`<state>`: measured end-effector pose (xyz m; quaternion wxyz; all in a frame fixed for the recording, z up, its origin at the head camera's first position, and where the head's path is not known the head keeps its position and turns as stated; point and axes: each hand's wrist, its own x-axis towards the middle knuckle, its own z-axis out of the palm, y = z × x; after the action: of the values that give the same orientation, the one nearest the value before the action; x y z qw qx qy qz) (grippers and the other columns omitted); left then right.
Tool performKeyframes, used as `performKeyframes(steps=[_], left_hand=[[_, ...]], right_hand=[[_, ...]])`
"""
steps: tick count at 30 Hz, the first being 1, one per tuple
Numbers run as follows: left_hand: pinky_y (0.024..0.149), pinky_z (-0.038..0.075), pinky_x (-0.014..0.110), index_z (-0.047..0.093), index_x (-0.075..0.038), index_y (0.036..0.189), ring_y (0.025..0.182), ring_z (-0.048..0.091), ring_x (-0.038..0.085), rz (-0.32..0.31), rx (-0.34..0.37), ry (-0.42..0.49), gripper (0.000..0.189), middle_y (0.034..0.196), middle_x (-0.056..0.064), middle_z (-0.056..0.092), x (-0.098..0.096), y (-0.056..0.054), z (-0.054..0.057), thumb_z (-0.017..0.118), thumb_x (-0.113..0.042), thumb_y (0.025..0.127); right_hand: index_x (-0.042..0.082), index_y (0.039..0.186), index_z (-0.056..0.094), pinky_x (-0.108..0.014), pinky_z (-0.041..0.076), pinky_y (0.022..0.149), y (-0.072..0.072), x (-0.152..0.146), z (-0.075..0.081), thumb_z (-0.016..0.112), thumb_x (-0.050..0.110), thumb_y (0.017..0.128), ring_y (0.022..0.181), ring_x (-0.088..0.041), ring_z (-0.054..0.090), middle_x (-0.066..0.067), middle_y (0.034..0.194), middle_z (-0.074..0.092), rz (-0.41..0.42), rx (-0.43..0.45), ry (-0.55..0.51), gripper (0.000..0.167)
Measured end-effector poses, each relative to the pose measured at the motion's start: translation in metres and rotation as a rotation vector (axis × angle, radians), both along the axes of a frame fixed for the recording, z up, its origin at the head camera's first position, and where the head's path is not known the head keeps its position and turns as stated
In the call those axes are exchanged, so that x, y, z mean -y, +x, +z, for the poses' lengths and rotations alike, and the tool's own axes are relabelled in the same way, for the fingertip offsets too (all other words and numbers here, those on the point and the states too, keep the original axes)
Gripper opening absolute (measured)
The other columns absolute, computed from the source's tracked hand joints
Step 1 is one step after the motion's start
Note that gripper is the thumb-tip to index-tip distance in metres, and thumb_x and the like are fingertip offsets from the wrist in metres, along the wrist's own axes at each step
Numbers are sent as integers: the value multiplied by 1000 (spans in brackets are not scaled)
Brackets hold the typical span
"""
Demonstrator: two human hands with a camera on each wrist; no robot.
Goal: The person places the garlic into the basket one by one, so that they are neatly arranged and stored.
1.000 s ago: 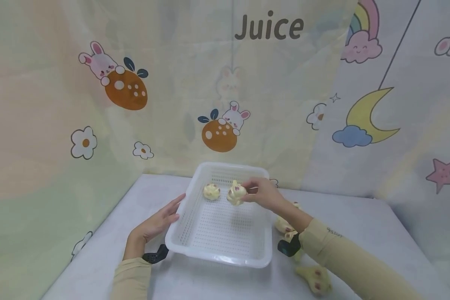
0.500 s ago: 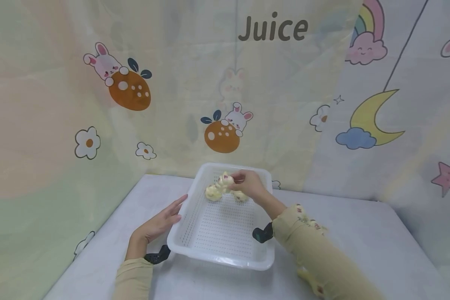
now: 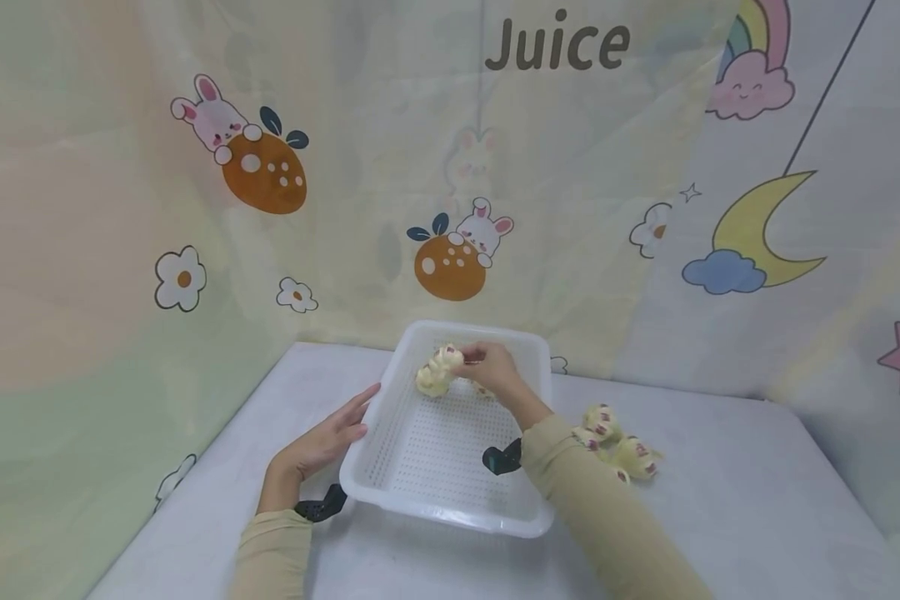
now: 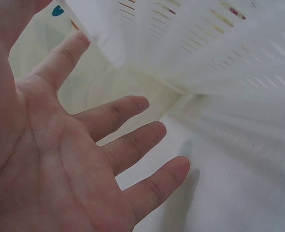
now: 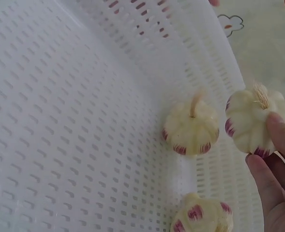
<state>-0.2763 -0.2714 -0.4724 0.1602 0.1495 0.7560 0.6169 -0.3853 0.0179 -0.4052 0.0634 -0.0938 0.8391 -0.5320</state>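
Observation:
A white plastic basket (image 3: 450, 467) with slotted walls stands on the table, its near side tilted. In my right hand (image 3: 495, 367) a cream garlic bulb (image 5: 251, 121) with purple marks is pinched between thumb and fingers, at the basket's far left wall. Below it a second garlic bulb (image 5: 190, 129) lies on the basket floor. Another garlic bulb (image 5: 202, 217) lies beside that one, partly hidden by my right hand in the head view. My left hand (image 3: 322, 442) rests at the left rim, fingers spread and fairly straight in the left wrist view.
Several more garlic bulbs (image 3: 633, 457) lie on the white table (image 3: 720, 517) to the right of the basket, close to my right sleeve (image 3: 592, 508). A printed cloth (image 3: 555, 250) hangs behind the table's far edge.
My right hand has carried the held garlic bulb leftward and farther back over the basket. The right forearm has swung left, uncovering bulbs on the table. The left hand stays at the rim.

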Motion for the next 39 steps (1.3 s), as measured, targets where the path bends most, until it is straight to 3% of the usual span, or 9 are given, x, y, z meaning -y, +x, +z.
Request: performKeyframes(steps=[5, 14, 22, 27, 39], left_hand=[[107, 32, 54, 16, -41, 150, 135, 38, 30, 8, 9, 9, 65, 156, 7, 26, 0, -1, -2, 52, -25, 98], [106, 34, 51, 12, -36, 152, 132, 42, 29, -27, -26, 14, 66, 156, 10, 25, 2, -2, -1, 51, -27, 98], [107, 33, 50, 13, -37, 151, 132, 43, 27, -22, -31, 13, 64, 155, 10, 27, 3, -2, 1, 49, -24, 99], [107, 31, 52, 15, -39, 151, 133, 40, 30, -28, -24, 25, 64, 156, 9, 26, -1, 0, 3, 49, -23, 99], [109, 28, 55, 15, -40, 150, 137, 35, 32, -10, -14, 27, 64, 157, 6, 23, 0, -1, 0, 49, -22, 99]], right_hand=[[7, 110, 67, -37, 52, 87, -2, -3, -4, 78, 15, 78, 108, -25, 62, -10, 116, 67, 35, 31, -5, 35], [15, 101, 70, -39, 51, 84, -1, -2, -10, 79, 22, 77, 98, -20, 61, -3, 106, 67, 158, 55, 152, 27], [4, 108, 66, -32, 53, 87, 3, 0, -17, 77, 10, 78, 89, -16, 65, -8, 101, 67, 289, 202, 46, 33], [-2, 113, 62, -29, 53, 85, 7, -1, -19, 74, 4, 80, 85, -13, 63, -8, 100, 65, 296, 240, 12, 36], [3, 106, 66, -27, 54, 79, 9, 6, -31, 79, 10, 75, 86, -14, 63, -7, 100, 67, 228, 172, 118, 34]])
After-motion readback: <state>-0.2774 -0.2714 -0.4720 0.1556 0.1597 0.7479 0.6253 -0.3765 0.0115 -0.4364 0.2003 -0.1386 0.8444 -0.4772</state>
